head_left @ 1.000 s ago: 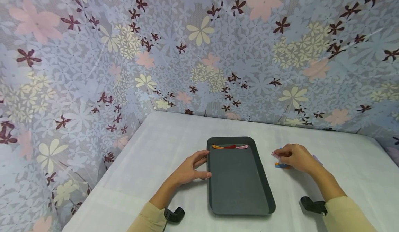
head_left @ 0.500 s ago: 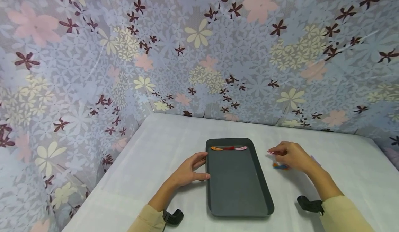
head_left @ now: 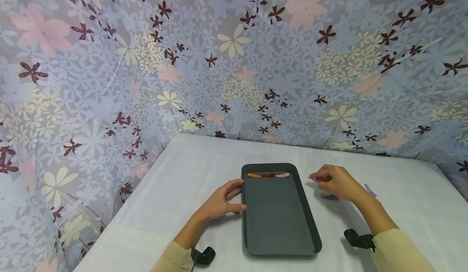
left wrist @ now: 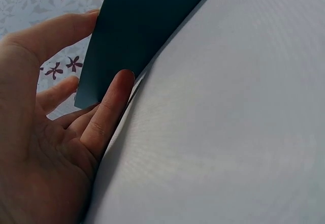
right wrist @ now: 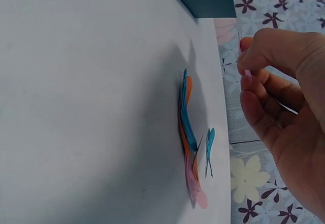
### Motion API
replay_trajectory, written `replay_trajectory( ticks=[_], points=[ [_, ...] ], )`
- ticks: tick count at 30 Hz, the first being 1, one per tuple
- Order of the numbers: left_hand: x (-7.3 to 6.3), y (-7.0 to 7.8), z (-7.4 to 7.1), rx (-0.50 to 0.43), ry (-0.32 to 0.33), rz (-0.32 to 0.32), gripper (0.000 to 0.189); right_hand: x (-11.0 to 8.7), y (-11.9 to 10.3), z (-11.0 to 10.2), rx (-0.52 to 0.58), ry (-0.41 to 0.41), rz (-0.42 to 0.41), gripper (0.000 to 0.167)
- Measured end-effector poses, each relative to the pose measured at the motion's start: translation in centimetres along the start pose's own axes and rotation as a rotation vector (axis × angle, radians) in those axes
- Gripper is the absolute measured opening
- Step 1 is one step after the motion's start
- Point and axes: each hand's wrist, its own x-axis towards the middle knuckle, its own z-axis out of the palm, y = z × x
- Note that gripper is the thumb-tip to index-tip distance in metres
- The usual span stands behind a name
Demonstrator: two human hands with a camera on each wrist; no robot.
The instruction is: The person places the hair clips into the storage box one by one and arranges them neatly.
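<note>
Three clips (head_left: 268,175) lie in the tray (head_left: 279,219), far end; right of it, an apparently overlapping pile (head_left: 330,197).

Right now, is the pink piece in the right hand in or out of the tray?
Out: in the head view, the right hand pinches the pink piece outside the tray, to its right.

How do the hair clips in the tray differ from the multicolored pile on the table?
Place: the tray row lies inside the gray tray; the table pile lies outside it, on the white table.
Pose: the tray row is lined up end to end; the table pile overlaps.
Color: the tray row has red and no blue; the table pile shows blue.
Shared: both include orange and pink.
</note>
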Motion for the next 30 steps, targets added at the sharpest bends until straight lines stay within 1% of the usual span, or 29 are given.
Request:
replay_trajectory(
  ticks=[4, 9, 12, 16, 19, 21, 24, 30],
  points=[
    [-0.1, 0.0, 0.1, -0.003, -0.002, -0.004, 0.080, 0.1, -0.3, 0.0, -0.003, -0.001, 0.001, 0.034],
    [-0.2, 0.3, 0.1, -0.007, -0.004, -0.015, 0.080, 0.2, -0.6, 0.2, 0.000, 0.002, -0.006, 0.034],
    [-0.3, 0.5, 0.1, -0.011, -0.008, -0.005, 0.079, 0.3, -0.8, 0.4, 0.006, -0.003, -0.004, 0.034],
    [-0.7, 1.5, 0.1, -0.041, -0.019, 0.000, 0.078, 0.4, -1.2, 0.6, 0.005, -0.006, -0.005, 0.033],
    [-0.9, 2.4, 0.1, -0.050, -0.027, -0.009, 0.076, 0.5, -1.6, 0.7, -0.004, 0.000, -0.012, 0.033],
    [-1.0, 2.7, 0.1, -0.048, -0.032, -0.011, 0.075, 0.6, -1.9, 0.7, -0.005, 0.002, -0.017, 0.032],
    [-0.9, 2.3, 0.1, -0.049, -0.035, -0.010, 0.077, 0.8, -2.3, 0.8, -0.001, -0.003, -0.024, 0.032],
    [-0.3, 0.6, 0.3, -0.016, -0.019, -0.002, 0.078, 1.1, -3.0, 0.8, 0.010, -0.003, -0.049, 0.031]
  ],
)
